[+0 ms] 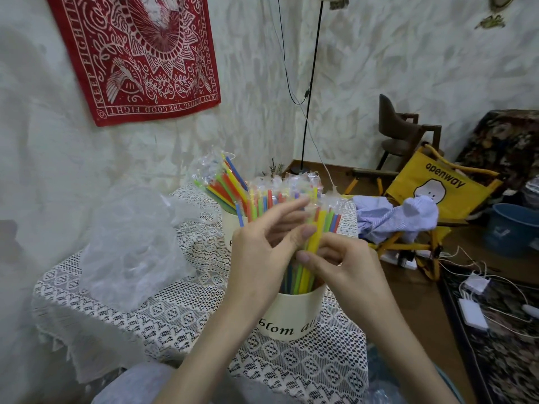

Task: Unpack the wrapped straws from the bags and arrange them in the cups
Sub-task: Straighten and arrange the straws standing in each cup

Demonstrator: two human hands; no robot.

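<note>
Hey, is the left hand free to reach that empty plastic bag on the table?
Probably yes. The plastic bag lies open on the lace tablecloth left of the left hand, nothing between them, though that hand is busy at the straws.
</note>
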